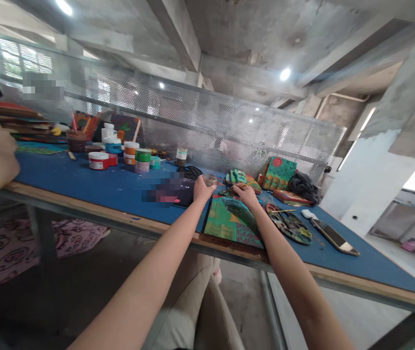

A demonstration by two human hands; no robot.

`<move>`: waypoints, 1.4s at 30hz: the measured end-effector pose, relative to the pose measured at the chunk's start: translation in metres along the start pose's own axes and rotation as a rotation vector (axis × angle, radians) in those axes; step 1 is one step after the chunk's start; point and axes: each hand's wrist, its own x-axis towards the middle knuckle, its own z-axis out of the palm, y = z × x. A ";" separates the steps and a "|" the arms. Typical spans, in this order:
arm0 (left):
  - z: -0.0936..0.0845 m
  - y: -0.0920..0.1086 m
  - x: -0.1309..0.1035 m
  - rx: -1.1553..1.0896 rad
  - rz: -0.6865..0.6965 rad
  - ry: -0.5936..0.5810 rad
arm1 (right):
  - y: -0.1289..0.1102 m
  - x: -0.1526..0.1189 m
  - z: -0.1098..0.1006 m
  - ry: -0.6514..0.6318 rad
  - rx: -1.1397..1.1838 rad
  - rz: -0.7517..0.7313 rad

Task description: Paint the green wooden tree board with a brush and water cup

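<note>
The left hand [202, 190] grips a glass [211, 180], and the right hand [246, 194] pinches a brush [229, 190] near it. Closer in, a painting [227, 222] lies flat at the near edge of the worktop [120, 189], partly behind the right forearm [284, 248]. To its right rest a palette [290, 227] and, farther out, a phone [335, 236]. Paint tubs [131, 149] stand well to the left.

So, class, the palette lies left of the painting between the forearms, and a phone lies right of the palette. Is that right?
No: in the head view, the palette lies right of that painting. The phone does lie right of the palette.
</note>
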 end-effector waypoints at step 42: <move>-0.001 0.002 -0.002 0.018 0.026 -0.007 | -0.012 -0.002 -0.006 0.128 -0.169 0.027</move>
